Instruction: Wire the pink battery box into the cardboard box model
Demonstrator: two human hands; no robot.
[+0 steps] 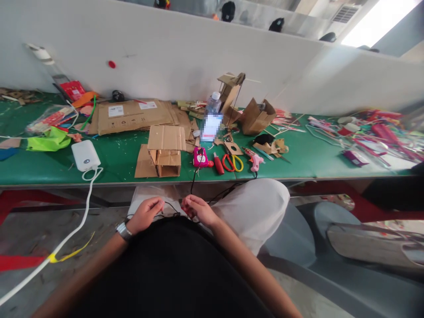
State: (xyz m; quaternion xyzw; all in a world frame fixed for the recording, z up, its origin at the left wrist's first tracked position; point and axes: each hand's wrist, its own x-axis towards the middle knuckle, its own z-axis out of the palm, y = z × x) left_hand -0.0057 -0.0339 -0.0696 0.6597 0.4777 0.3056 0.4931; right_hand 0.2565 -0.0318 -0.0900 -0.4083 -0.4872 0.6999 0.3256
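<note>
Above my lap, my left hand (146,215) is closed in a pinch on a thin black cable (171,206), with a silver watch (123,230) on that wrist. My right hand (200,210) also has its fingers pinched on the cable, a short gap away to the right. Part of the cable rests in loops against the black shirt. Another stretch climbs over the table edge to a small pink device (200,157). A little cardboard structure (166,150) stands on the table beyond my hands.
On the green table (115,165) are a white power strip (85,155), a red-and-yellow pair of scissors (232,163), a pink glue gun (255,161) and a red-handled tool (218,164). Behind them lie flat cardboard (132,117), a bottle (213,102) and a lit phone (211,127). Grey stools (294,234) stand right.
</note>
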